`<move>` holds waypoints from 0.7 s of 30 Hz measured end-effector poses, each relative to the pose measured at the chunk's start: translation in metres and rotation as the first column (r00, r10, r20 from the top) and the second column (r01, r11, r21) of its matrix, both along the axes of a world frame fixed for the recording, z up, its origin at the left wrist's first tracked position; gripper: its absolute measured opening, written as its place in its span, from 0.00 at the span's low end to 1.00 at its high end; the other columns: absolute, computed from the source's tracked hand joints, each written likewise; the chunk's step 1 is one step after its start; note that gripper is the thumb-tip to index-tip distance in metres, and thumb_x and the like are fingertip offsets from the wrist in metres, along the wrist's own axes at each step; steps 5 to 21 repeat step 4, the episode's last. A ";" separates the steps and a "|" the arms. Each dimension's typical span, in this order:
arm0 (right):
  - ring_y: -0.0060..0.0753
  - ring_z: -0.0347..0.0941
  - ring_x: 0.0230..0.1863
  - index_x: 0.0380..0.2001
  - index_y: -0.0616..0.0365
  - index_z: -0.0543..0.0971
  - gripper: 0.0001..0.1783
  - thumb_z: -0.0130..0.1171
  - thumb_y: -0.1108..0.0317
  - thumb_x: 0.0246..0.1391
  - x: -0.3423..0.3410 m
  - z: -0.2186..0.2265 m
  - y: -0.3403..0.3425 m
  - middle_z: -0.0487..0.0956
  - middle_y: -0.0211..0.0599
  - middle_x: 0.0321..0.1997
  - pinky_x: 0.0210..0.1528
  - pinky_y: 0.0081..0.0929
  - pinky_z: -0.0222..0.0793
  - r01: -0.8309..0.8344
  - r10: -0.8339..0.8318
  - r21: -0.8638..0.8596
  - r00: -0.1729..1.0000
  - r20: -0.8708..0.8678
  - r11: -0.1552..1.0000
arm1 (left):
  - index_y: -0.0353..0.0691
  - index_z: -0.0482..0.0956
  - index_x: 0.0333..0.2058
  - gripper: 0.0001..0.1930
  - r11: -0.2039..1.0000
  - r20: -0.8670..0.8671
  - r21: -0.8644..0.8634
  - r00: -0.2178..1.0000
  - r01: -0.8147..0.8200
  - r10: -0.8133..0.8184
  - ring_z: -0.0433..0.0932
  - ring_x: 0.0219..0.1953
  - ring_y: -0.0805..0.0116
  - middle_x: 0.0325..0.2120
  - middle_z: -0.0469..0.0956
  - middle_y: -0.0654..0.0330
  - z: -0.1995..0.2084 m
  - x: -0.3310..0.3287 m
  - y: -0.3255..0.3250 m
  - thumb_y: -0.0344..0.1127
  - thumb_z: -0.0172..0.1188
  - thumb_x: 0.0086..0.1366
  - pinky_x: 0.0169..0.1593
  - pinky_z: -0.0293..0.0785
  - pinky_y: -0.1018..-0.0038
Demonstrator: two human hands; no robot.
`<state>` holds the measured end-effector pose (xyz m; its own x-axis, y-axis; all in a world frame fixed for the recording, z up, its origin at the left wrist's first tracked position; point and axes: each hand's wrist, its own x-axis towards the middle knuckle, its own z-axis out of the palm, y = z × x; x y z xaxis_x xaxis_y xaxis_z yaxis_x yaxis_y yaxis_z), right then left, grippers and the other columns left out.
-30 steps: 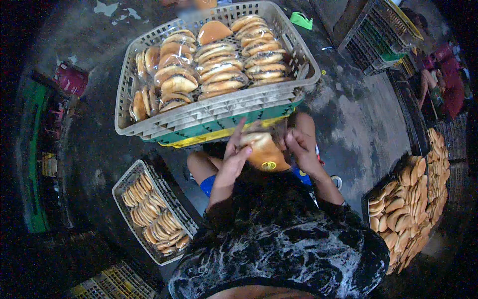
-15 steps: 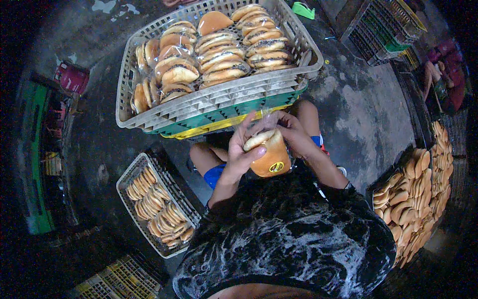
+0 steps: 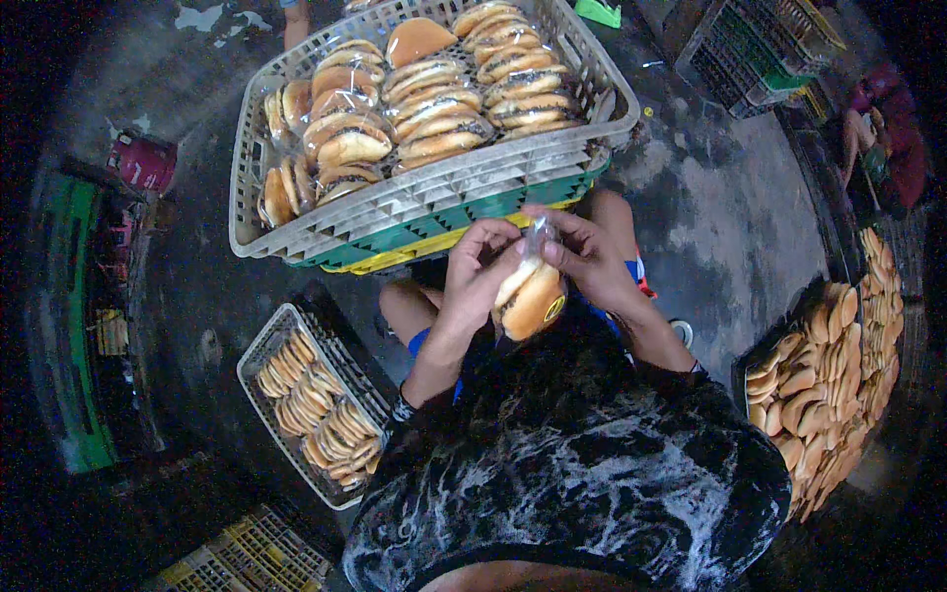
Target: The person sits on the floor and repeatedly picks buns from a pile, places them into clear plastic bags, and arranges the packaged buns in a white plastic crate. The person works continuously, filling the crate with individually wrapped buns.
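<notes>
A filled bun (image 3: 534, 302) in a clear plastic bag (image 3: 540, 235) hangs in front of my body, a round yellow-and-black sticker on its side. The bag's mouth is gathered into a narrow neck above the bun. My left hand (image 3: 477, 264) is closed on the left of this neck, its thumb by the bun's upper edge. From the other side, my right hand (image 3: 590, 259) pinches the neck between thumb and fingers. Just beyond both hands stands a stack of crates, the top one a grey plastic crate (image 3: 434, 170) holding rows of bagged buns (image 3: 434, 109).
At lower left, another crate (image 3: 264, 385) holds rows of filled buns (image 3: 318, 409). Many unbagged buns (image 3: 814, 380) are piled at right. Stacked crates (image 3: 755, 59) stand at far right, near a person (image 3: 873, 148). Another person's leg (image 3: 296, 25) shows behind the big crate.
The bag's open top has been drawn together into a neck. My left hand has shifted from the bun's side up to the bag, and the bun has turned more edge-on.
</notes>
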<state>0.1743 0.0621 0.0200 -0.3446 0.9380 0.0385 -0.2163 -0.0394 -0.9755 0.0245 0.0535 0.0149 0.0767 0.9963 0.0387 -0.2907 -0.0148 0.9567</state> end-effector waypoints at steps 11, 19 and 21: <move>0.19 0.66 0.37 0.38 0.60 0.70 0.15 0.53 0.63 0.50 0.004 -0.001 -0.008 0.73 0.30 0.32 0.40 0.19 0.62 0.130 -0.123 -0.032 0.978 0.167 0.991 | 0.34 0.73 0.33 0.07 0.950 -0.320 0.301 0.930 -0.083 0.183 0.69 0.34 0.75 0.30 0.72 0.61 -0.009 0.001 -0.011 0.28 0.55 0.54 0.39 0.65 0.81; 0.19 0.66 0.37 0.38 0.60 0.70 0.15 0.53 0.63 0.50 0.004 -0.001 -0.008 0.73 0.30 0.32 0.40 0.19 0.62 0.130 -0.123 -0.032 0.978 0.167 0.991 | 0.34 0.73 0.33 0.07 0.950 -0.320 0.301 0.930 -0.083 0.183 0.69 0.34 0.75 0.30 0.72 0.61 -0.009 0.001 -0.011 0.28 0.55 0.54 0.39 0.65 0.81; 0.19 0.66 0.37 0.38 0.60 0.70 0.15 0.53 0.63 0.50 0.004 -0.001 -0.008 0.73 0.30 0.32 0.40 0.19 0.62 0.130 -0.123 -0.032 0.978 0.167 0.991 | 0.34 0.73 0.33 0.07 0.950 -0.320 0.301 0.930 -0.083 0.183 0.69 0.34 0.75 0.30 0.72 0.61 -0.009 0.001 -0.011 0.28 0.55 0.54 0.39 0.65 0.81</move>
